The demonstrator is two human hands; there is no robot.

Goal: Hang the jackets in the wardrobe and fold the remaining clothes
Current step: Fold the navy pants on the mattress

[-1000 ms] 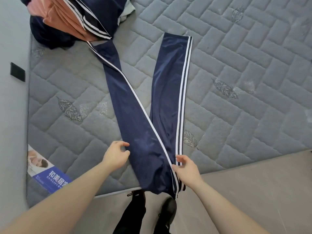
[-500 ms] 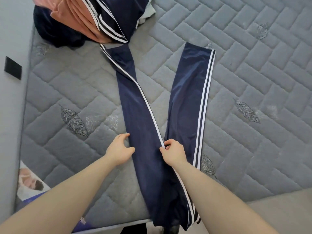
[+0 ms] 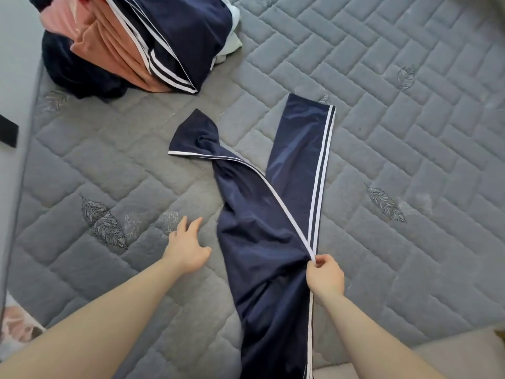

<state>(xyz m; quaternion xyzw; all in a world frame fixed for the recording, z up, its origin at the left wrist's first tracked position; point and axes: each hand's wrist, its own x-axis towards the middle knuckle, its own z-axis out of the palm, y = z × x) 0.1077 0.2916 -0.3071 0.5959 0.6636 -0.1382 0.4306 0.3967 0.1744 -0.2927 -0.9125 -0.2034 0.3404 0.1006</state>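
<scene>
1 pair of navy track trousers [image 3: 262, 242], near mattress [image 3: 410, 132] front edge, far leg twisted. Right hand [image 3: 325, 277] pinches the white side stripe; left hand [image 3: 187, 248] spread, empty, beside them. Advice: untwist, align legs before folding. Clothes heap [image 3: 131, 45] at far-left corner.

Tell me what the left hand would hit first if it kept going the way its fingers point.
Probably nothing but bare mattress at first: the left hand points up-frame, left of the navy track pants. Further on lies the clothes pile, though depth is unclear.
</scene>
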